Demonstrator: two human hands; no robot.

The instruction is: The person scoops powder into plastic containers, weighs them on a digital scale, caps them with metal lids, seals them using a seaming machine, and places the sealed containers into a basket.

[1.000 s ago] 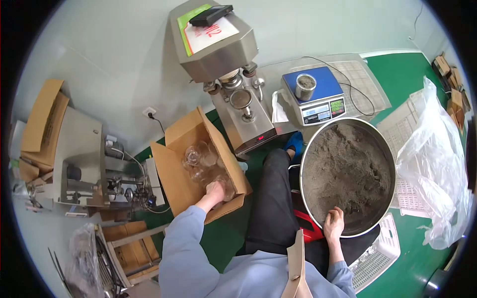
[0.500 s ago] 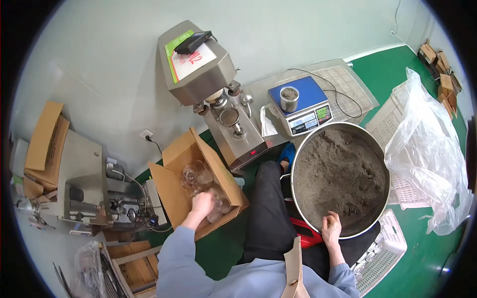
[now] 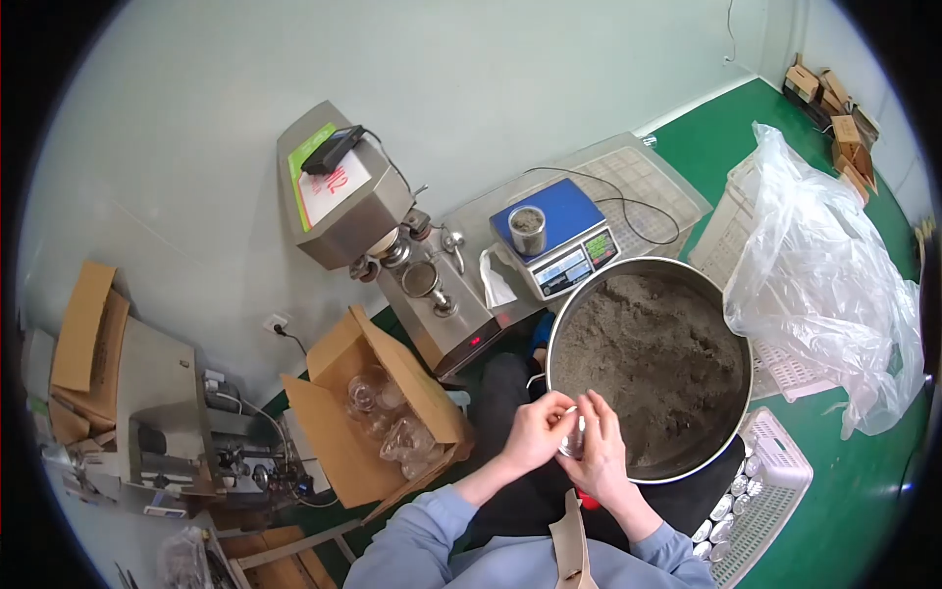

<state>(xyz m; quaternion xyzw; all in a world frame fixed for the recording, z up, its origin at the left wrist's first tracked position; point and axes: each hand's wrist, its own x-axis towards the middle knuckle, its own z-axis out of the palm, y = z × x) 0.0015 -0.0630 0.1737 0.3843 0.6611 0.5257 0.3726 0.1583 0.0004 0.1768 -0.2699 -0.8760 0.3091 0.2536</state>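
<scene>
My left hand (image 3: pixel 538 432) and my right hand (image 3: pixel 601 454) meet at the near left rim of a large metal pot. Between them is a small clear jar (image 3: pixel 571 442), partly hidden by the fingers; both hands close on it. Grey-brown powder (image 3: pixel 643 363) with an uneven surface lies in the pot (image 3: pixel 750 393). To my left an open cardboard box (image 3: pixel 329 432) contains several clear jars (image 3: pixel 368 393) and a crumpled clear plastic bag (image 3: pixel 407 442). A jar of the powder (image 3: pixel 527 231) stands on the blue-topped digital scale (image 3: pixel 569 221).
Left of the scale stands a steel press machine (image 3: pixel 339 211) with a round cup on its base. A white crate (image 3: pixel 760 510) of silver-lidded containers is at the right, below a large clear plastic sheet (image 3: pixel 824 285). Another machine (image 3: pixel 162 393) stands far left.
My left hand has come out of the cardboard box and over to the pot's edge. My right hand has lifted and joined it around the clear jar. The camera view has shifted.
</scene>
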